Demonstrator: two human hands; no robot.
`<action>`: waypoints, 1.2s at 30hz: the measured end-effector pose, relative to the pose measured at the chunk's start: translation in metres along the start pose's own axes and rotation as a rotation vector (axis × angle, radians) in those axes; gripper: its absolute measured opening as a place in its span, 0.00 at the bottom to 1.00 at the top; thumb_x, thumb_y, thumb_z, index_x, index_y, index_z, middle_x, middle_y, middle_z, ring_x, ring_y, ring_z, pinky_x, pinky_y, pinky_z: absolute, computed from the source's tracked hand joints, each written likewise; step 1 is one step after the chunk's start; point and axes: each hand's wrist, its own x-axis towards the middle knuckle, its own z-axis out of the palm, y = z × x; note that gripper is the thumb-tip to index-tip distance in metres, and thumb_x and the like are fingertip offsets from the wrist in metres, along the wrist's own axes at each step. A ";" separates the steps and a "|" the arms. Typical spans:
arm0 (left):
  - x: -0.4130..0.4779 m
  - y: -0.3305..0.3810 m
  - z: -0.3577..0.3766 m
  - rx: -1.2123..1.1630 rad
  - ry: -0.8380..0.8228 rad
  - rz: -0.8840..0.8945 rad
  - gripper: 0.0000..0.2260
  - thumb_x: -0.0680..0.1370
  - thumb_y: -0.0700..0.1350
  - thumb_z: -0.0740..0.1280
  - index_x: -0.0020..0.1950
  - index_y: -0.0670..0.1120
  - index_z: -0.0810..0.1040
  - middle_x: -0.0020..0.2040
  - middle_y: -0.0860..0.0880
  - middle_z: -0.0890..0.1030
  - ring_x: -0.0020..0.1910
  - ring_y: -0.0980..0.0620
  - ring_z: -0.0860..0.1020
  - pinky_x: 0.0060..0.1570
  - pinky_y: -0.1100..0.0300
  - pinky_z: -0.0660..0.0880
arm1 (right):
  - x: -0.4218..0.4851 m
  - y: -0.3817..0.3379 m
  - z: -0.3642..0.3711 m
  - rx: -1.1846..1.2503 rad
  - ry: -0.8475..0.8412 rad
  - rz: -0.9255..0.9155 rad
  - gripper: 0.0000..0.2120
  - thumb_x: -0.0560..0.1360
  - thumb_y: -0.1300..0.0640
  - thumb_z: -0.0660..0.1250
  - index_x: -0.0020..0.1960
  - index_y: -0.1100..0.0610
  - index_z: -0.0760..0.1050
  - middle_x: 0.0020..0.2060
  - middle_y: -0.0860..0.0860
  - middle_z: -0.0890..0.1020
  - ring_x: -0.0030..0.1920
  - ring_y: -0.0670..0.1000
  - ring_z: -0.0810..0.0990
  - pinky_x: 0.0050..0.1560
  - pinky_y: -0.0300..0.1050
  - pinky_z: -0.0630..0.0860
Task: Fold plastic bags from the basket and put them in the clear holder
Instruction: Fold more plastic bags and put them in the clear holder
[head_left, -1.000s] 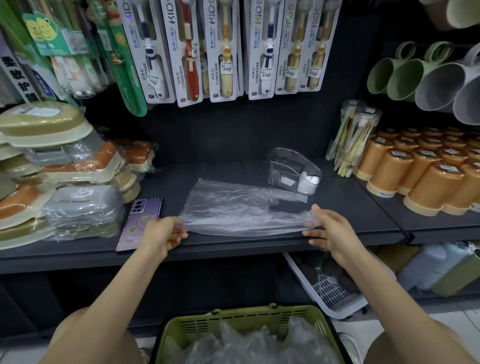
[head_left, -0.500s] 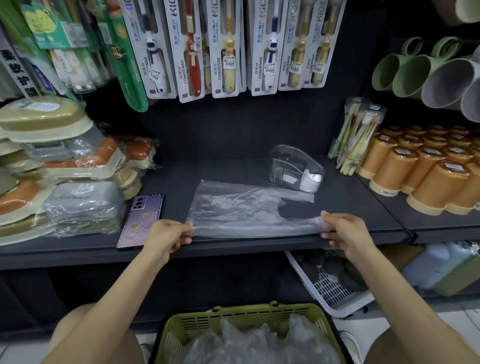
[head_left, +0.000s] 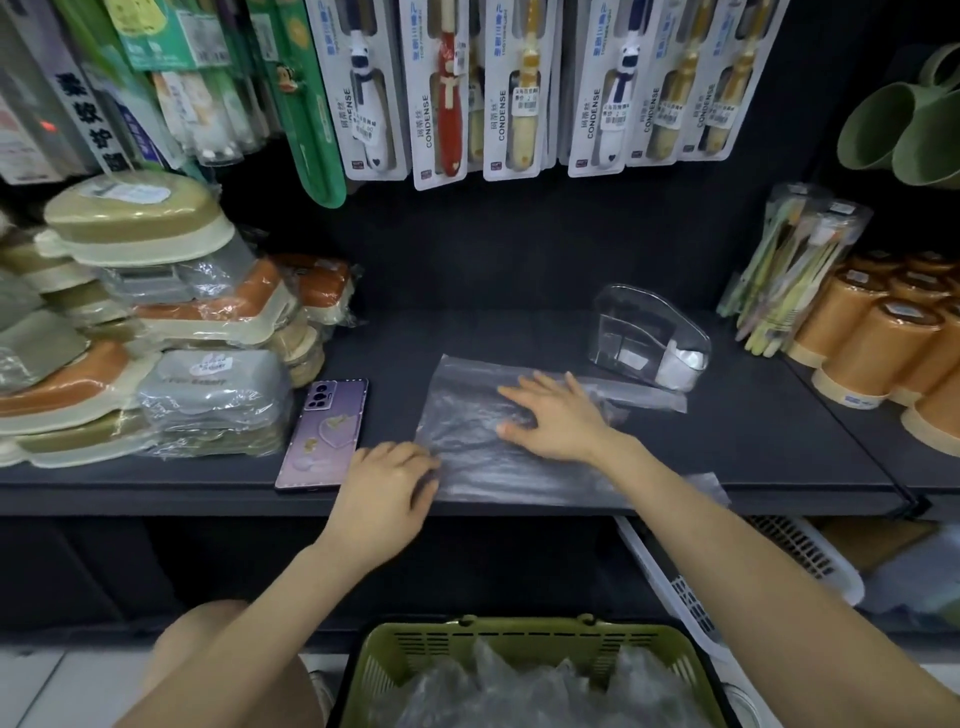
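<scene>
Here we are at the dark shelf (head_left: 779, 452), and 1 clear plastic bag (head_left: 478, 457) lies flat on it, its near edge right along the shelf's front lip. The right hand (head_left: 558, 418) is on top of the bag, palm down, fingers straight and spread apart, pressing the film flat near its middle. The left hand (head_left: 387, 486) is at the bag's left front corner, fingers curled together and closed on the edge of the plastic; whether the thumb sits under the film I cannot tell. 1 handle strip of the bag reaches right toward the clear holder (head_left: 649, 332), which stands on the shelf just beyond the bag's far right corner, with a whitish folded bundle (head_left: 685, 364) in its right end. Left of the bag, close to the left hand, a purple phone (head_left: 324, 434) lies face down. Down below, the green basket (head_left: 395, 660) sits between the person's 2 arms, heaped with more crumpled clear bags (head_left: 524, 691). Wrapped lidded boxes (head_left: 156, 332) stack at the left, orange cups (head_left: 872, 343) crowd the right, and carded toothbrushes (head_left: 519, 88) hang above.
</scene>
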 end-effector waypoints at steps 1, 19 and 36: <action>-0.002 -0.002 -0.001 -0.017 -0.020 -0.003 0.14 0.72 0.51 0.60 0.46 0.48 0.84 0.44 0.52 0.83 0.41 0.47 0.81 0.39 0.54 0.74 | 0.006 -0.001 0.001 0.002 -0.092 -0.007 0.32 0.77 0.37 0.59 0.77 0.45 0.55 0.78 0.51 0.53 0.78 0.50 0.46 0.76 0.55 0.38; 0.115 -0.035 0.033 0.043 -0.434 -0.065 0.29 0.82 0.60 0.40 0.80 0.47 0.47 0.80 0.50 0.48 0.78 0.52 0.44 0.75 0.57 0.42 | 0.021 0.067 0.008 -0.134 -0.089 -0.008 0.28 0.81 0.39 0.46 0.79 0.47 0.48 0.78 0.47 0.46 0.78 0.47 0.42 0.76 0.50 0.37; 0.047 0.001 0.023 -0.086 -0.324 0.033 0.45 0.66 0.70 0.20 0.76 0.49 0.41 0.75 0.55 0.41 0.75 0.56 0.36 0.69 0.67 0.30 | -0.039 -0.028 0.040 -0.082 0.102 -0.130 0.45 0.70 0.35 0.24 0.78 0.55 0.50 0.78 0.52 0.52 0.78 0.51 0.45 0.74 0.47 0.32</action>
